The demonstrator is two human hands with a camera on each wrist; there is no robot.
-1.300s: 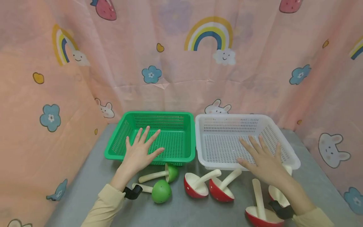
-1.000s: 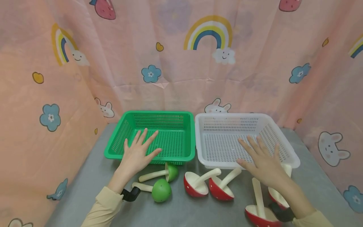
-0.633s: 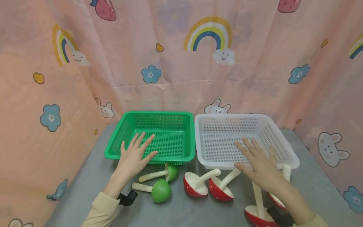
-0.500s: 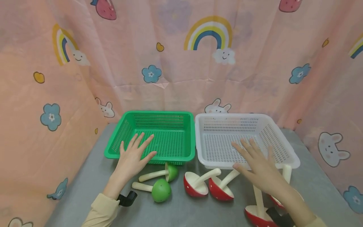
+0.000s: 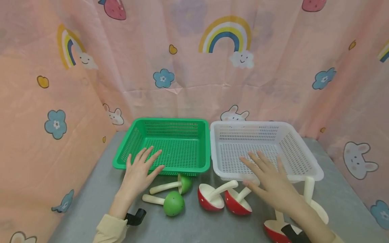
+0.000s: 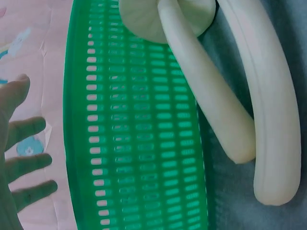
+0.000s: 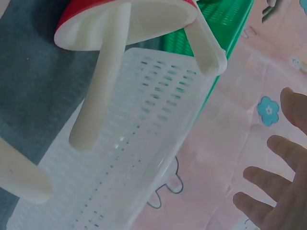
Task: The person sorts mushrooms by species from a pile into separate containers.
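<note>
My left hand [image 5: 139, 170] is open with its fingers spread, hovering over the front rim of the green basket [image 5: 170, 120]. Just in front of it lie two green mushrooms [image 5: 174, 203] [image 5: 184, 184] with cream stems. My right hand [image 5: 270, 185] is open too, palm down, above the front edge of the white basket [image 5: 252, 123] and the red mushrooms [image 5: 210, 199] [image 5: 238, 205]. In the left wrist view, two cream stems [image 6: 206, 81] lie against the green basket wall [image 6: 144, 143]. The right wrist view shows a red mushroom [image 7: 103, 72] by the white basket [image 7: 144, 153]. Neither hand holds anything.
Two more red mushrooms [image 5: 273, 230] [image 5: 316, 206] lie at the front right, partly hidden by my right arm. Both baskets hold nothing and stand side by side on the grey table [image 5: 91, 195]. Pink patterned curtains [image 5: 194, 67] close in the back and both sides.
Both hands have drawn back toward me off the baskets. My right hand has also slid left, now over the red mushrooms. The mushrooms and baskets have not moved.
</note>
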